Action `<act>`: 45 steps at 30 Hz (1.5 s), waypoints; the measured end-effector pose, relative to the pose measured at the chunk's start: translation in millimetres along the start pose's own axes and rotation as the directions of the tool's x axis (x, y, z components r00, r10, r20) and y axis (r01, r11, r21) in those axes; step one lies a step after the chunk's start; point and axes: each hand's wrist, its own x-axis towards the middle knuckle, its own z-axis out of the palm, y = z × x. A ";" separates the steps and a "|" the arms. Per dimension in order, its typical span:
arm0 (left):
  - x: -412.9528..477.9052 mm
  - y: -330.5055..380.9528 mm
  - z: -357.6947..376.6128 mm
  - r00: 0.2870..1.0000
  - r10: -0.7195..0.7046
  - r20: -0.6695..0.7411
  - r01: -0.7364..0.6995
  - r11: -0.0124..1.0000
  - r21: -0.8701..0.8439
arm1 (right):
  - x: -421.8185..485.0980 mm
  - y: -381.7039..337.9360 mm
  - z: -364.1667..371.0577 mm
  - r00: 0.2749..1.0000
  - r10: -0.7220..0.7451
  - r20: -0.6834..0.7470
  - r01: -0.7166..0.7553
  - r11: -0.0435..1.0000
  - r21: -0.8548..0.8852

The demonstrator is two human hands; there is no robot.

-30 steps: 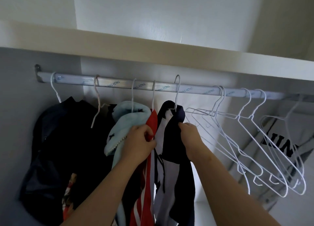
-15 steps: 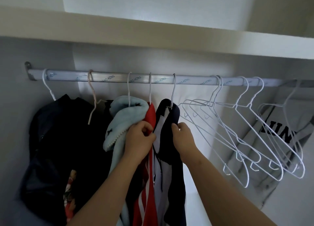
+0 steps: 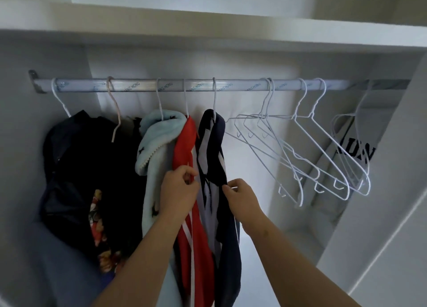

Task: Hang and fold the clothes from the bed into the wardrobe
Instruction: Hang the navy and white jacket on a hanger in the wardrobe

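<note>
We are sliding both hands down: our left hand (image 3: 178,191) is pinching the red garment (image 3: 184,142) lower, our right hand (image 3: 243,196) the navy garment (image 3: 218,140) lower.

Bystanders on the rail (image 3: 242,86): dark clothes at left, bare wire at right.
A black jacket (image 3: 76,168) hangs at the far left, with a floral fabric (image 3: 99,225) in orange and red showing near its lower edge. Just beside it hooks a pink hanger (image 3: 115,112). Several empty white hangers (image 3: 265,116) bunch on the right half, tilted and overlapping (too tangled to count). Behind the right-most ones hangs pale fabric (image 3: 355,153) with dark block letters.
</note>
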 end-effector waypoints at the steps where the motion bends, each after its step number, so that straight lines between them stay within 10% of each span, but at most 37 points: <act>1: -9.5 1.7 0.3 1.000 -0.002 -0.005 0.002 1.000 0.015 | -8.9 5.3 -3.9 1.000 0.008 0.008 -0.008 1.000 0.000; 16: -218.4 26.0 29.5 0.943 -0.301 0.142 0.313 0.946 -0.078 | -177.4 109.1 -62.2 0.961 0.241 0.133 -0.255 0.961 0.104; 27: -338.7 16.5 58.3 0.736 -0.517 0.437 0.543 0.837 0.075 | -296.3 193.0 -89.1 0.843 0.528 0.105 -0.536 0.801 0.267; 36: -407.3 -7.1 63.2 0.500 -0.540 0.677 0.546 0.803 0.237 | -404.0 247.2 -99.1 0.607 0.785 -0.124 -0.660 0.585 0.471; 45: -514.7 3.2 60.1 0.193 -0.377 0.906 0.208 0.918 0.338 | -564.1 268.8 -65.6 0.291 0.935 -0.201 -0.551 0.336 0.764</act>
